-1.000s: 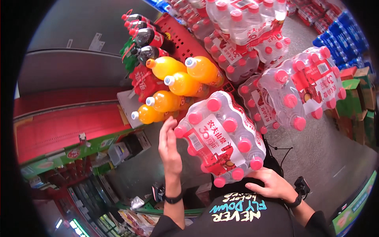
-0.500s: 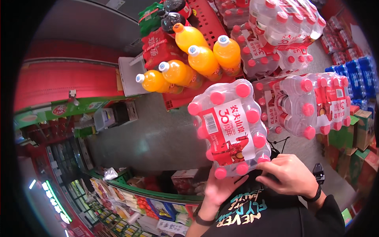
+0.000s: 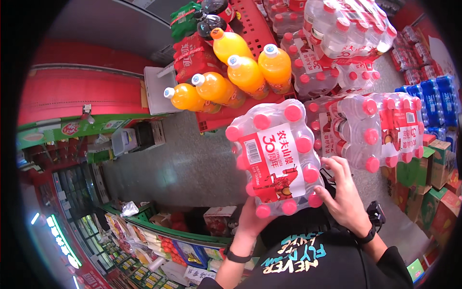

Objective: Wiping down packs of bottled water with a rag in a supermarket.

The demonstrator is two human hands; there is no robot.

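A shrink-wrapped pack of clear water bottles [image 3: 269,161] with pink caps and a red-and-white label is in front of my body. My left hand [image 3: 248,221] grips it at the lower left edge, with its fingers hidden behind the pack. At the lower right side is my right hand [image 3: 347,200], its thumb and fingers spread beside the pack's edge. The thumb tip is close to a corner cap; whether it touches the wrap I cannot tell. Another similar pack [image 3: 358,132] lies just to the right.
Orange soda bottles [image 3: 248,74] stand at a red plastic crate [image 3: 252,24] beyond the pack. More water packs [image 3: 349,29] are stacked at the far right, near blue-wrapped packs [image 3: 428,98] and cardboard boxes [image 3: 438,164]. A produce stand with a green edge [image 3: 168,231] runs along the lower left.
My right hand has opened from a pinch at the pack's lower right corner and moved up along its side. My left hand has shifted left and further behind the pack.
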